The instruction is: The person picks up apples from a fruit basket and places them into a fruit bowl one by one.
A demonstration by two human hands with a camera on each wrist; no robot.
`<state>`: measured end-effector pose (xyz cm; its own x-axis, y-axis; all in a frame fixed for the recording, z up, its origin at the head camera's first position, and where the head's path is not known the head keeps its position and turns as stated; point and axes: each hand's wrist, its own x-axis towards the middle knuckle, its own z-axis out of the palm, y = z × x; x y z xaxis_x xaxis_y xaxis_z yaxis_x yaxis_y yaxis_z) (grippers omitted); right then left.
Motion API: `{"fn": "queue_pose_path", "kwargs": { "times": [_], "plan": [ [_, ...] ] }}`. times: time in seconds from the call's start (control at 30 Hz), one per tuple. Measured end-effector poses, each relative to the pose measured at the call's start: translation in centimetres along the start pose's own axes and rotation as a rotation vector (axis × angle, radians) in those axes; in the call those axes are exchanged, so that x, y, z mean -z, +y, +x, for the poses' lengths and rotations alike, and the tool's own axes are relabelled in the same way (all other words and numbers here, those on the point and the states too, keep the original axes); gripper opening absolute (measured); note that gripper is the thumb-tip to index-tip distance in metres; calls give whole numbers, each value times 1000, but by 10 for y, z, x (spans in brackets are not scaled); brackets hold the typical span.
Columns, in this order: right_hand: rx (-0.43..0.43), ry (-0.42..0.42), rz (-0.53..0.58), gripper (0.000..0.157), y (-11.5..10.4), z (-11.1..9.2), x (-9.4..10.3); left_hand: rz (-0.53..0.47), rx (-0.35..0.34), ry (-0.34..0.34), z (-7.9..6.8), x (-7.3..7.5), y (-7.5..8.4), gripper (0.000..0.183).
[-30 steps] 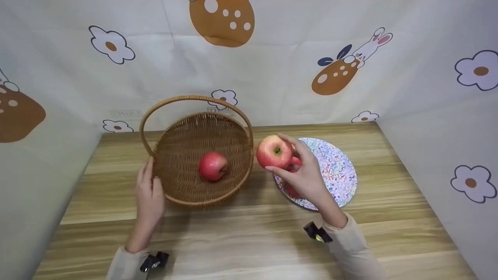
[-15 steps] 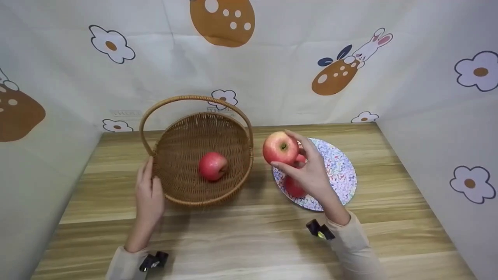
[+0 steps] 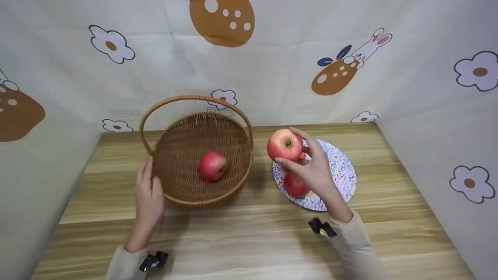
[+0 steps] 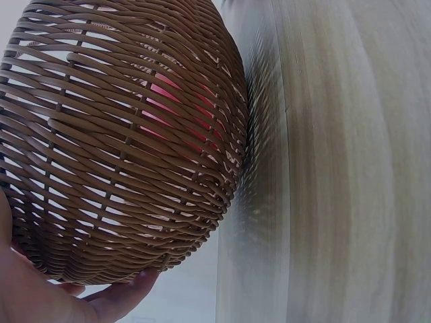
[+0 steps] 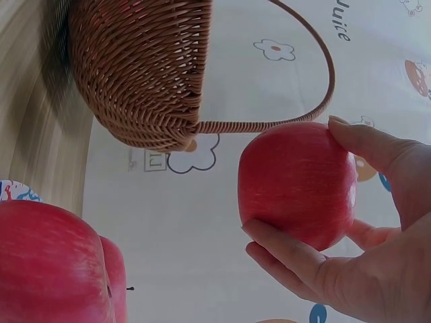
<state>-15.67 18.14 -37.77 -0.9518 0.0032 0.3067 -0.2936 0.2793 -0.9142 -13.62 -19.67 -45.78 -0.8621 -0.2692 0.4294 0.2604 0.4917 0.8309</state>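
Note:
In the head view, my right hand [image 3: 313,167] grips a red and yellow apple [image 3: 284,144], thumb and fingers spread around its sides. The right wrist view has this held apple [image 5: 297,183] raised off the surface. Beneath the hand, a red apple [image 3: 296,185] sits on a speckled round plate [image 3: 341,171]. Another apple [image 5: 114,276] partly shows behind it in the right wrist view. My left hand [image 3: 149,200] holds the left side of a wicker basket [image 3: 202,128], with fingers [image 4: 128,296] against its outer wall. One red apple [image 3: 213,166] lies inside the basket.
The basket's tall arched handle [image 3: 194,98] stands upright over its opening. Wood-grain tabletop [image 3: 241,241] extends in front of the basket and plate. A patterned cloth wall [image 3: 280,77] encloses the back and both sides.
My right hand has carried its apple rightward and slightly farther back, away from the basket. More of the apple on the plate is visible. The left hand and basket have stayed put.

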Motion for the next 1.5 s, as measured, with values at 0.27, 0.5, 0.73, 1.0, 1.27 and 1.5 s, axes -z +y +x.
{"fn": "queue_pose_path", "kwargs": {
  "times": [0.27, 0.5, 0.73, 1.0, 1.27, 1.5],
  "plan": [
    [-24, 12, 2, 78, 0, 3, 3, 9, 1, -1, 0, 0, -1, 55],
    [-41, 24, -16, 78, 4, 5, 5, 5, 1, 1, 0, 0, -1, 55],
    [-38, 35, -29, 76, 8, 8, 9, 6, 4, 3, -1, 0, -1, 55],
    [-39, 48, -21, 73, 11, 11, 14, 2, 13, -5, 0, 0, 0, 55],
    [-46, 53, -4, 75, 15, 14, 20, -5, 19, -2, 0, 0, 0, 56],
    [-67, 70, -30, 76, 19, 18, 25, 2, 23, -8, 0, 0, 1, 56]
  ]
}}
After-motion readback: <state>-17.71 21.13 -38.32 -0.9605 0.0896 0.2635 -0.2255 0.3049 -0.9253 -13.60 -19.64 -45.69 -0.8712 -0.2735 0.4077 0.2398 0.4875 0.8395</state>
